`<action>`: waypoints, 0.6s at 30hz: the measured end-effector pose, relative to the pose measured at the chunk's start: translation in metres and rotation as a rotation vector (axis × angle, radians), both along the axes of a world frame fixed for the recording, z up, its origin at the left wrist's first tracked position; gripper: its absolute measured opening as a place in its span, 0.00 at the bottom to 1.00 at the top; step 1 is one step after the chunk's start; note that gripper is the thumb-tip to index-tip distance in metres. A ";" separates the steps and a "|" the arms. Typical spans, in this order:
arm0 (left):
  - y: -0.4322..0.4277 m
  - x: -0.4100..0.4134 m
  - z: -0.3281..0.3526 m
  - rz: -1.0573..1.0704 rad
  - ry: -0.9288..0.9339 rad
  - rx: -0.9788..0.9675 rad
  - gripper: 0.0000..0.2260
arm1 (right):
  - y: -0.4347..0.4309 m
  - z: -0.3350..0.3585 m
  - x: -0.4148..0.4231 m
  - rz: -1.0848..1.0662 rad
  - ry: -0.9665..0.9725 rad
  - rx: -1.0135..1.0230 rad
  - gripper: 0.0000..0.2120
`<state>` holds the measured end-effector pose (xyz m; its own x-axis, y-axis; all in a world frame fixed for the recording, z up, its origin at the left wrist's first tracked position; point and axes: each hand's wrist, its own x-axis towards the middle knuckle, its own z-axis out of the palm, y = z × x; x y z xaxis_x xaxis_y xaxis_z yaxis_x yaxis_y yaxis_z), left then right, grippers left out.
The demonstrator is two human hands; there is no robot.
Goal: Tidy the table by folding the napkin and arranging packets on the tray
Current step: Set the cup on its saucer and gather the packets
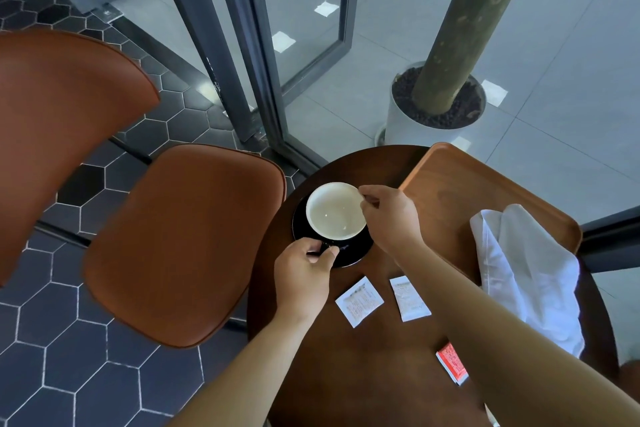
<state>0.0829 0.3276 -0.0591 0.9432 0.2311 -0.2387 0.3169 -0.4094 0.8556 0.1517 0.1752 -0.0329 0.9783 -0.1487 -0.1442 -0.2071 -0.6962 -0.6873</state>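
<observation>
Napkin (533,288) (frame right) judged limp, to be taken at corners; cup (336,211) handle pinched by L hand (304,267); R hand (391,215) grip at rim unclear.

Soft, cool daylight through the glass doors (304,10), faint shadows, slight blur, wide-angle bending at edges.

table (363,374) dark brown | tray (450,184) orange-brown | napkin (530,281) white | two packets (359,302) (409,298) white, faint print | third packet (452,362) red | cup (336,211) cream inside | saucer (353,255) black | floor (86,357) dark hexagons
</observation>
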 end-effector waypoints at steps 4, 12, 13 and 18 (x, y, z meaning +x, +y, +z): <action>0.003 0.000 -0.001 -0.002 0.010 0.013 0.06 | 0.000 -0.004 -0.003 -0.021 -0.015 0.020 0.14; 0.005 0.000 -0.002 -0.052 -0.017 0.095 0.07 | -0.001 -0.007 -0.004 -0.034 -0.002 0.029 0.15; 0.005 -0.001 -0.002 -0.052 -0.025 0.113 0.07 | -0.001 -0.007 -0.005 -0.034 -0.003 0.029 0.15; 0.008 -0.007 -0.006 -0.083 -0.029 0.103 0.07 | 0.000 -0.009 -0.007 -0.039 -0.008 0.058 0.14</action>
<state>0.0757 0.3356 -0.0646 0.9661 0.1740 -0.1905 0.2544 -0.5193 0.8158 0.1452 0.1755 -0.0414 0.9730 -0.1786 -0.1460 -0.2279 -0.6467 -0.7279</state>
